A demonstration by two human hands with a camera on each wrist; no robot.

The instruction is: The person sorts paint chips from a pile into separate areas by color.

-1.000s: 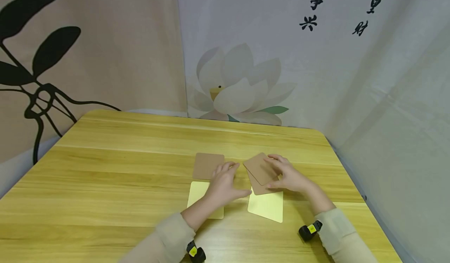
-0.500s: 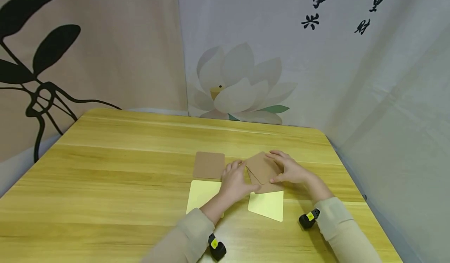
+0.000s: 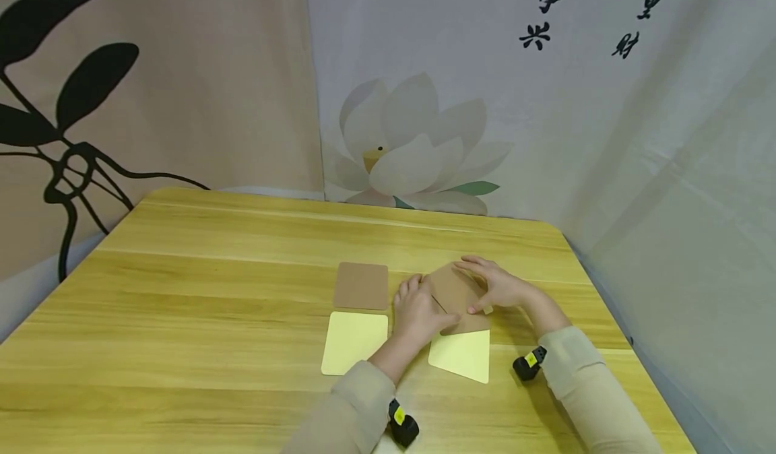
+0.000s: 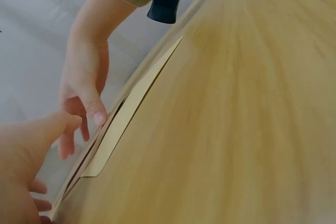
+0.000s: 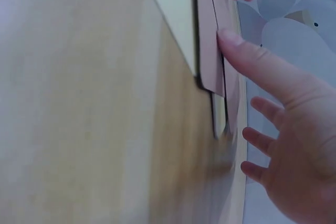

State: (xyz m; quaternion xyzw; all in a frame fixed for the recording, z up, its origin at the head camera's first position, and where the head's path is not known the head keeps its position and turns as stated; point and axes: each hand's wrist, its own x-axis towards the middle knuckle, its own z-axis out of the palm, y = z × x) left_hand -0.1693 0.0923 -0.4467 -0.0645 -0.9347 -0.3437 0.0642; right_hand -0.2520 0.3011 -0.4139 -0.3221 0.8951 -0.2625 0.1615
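Note:
Two brown square cards overlap at the right. The upper brown card (image 3: 451,287) lies turned at an angle over the lower brown card (image 3: 467,324). My left hand (image 3: 418,311) is at their left side, thumb extended toward the lower card. From the right, my right hand (image 3: 502,288) spans the upper card, its thumb touching the brown cards and its other fingers spread in the right wrist view. A pale yellow card (image 3: 462,358) sticks out below the brown ones. Another small yellow corner (image 3: 488,310) shows beside the right thumb; the rest of it is hidden.
Left of my left hand, a brown card (image 3: 360,285) lies just beyond a yellow card (image 3: 354,343). All of them lie on a wooden table (image 3: 212,292). A printed curtain (image 3: 418,50) hangs behind the far edge.
My left hand has moved right, off the left-hand cards and up to the overlapping ones. The upper brown card has shifted slightly right. My right hand has moved only a little.

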